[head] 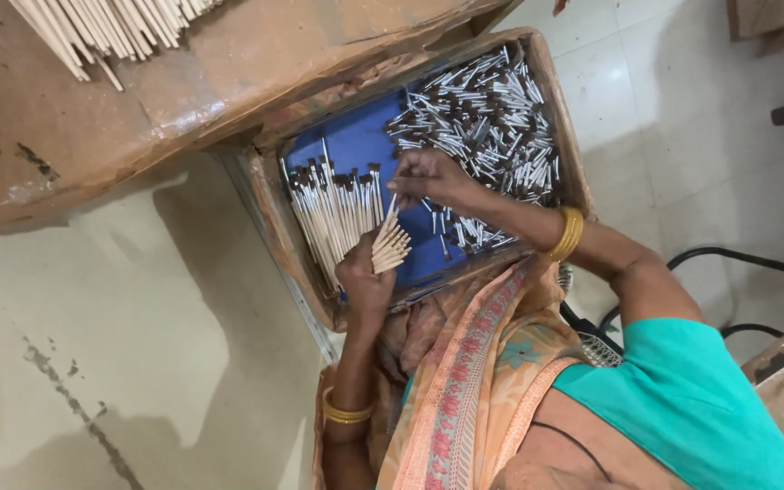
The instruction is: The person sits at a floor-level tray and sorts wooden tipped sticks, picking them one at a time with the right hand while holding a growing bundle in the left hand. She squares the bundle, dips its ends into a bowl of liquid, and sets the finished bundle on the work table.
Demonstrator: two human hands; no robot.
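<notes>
Brush sticks (390, 247), pale wooden handles without heads, sit fanned in the left hand (365, 281), which is closed around their lower ends so the free tips spread out toward the other hand. That fan seems to keep each tip apart and easy to single out. The hand rests at the near wall of a shallow cardboard tray (306, 272) lined in blue, close above the person's lap.

The right hand (428, 174) hovers over the middle of the tray, fingers pinched together on something small; it is too small to tell for certain, though it looks like one of the metal ferrules. It is just beside the fan's upper tips, so the two hands meet over the tray, and anything dropped would likely fall back inside.

Inside the tray the parts lie sorted. A heap of silvery ferrules with dark bristle tips (487, 118) fills the far right half, right under the pinching hand's reach. A row of finished brushes (333, 213), pale handles with dark heads, lies side by side on the left half, heads all pointing the same way, apart from the loose heap.

The tray leans against a brown tabletop (183, 82), where a bundle of bare sticks (102, 27) lies at the top edge. Gold bangles circle both wrists, and an orange patterned cloth drapes over the lap.
</notes>
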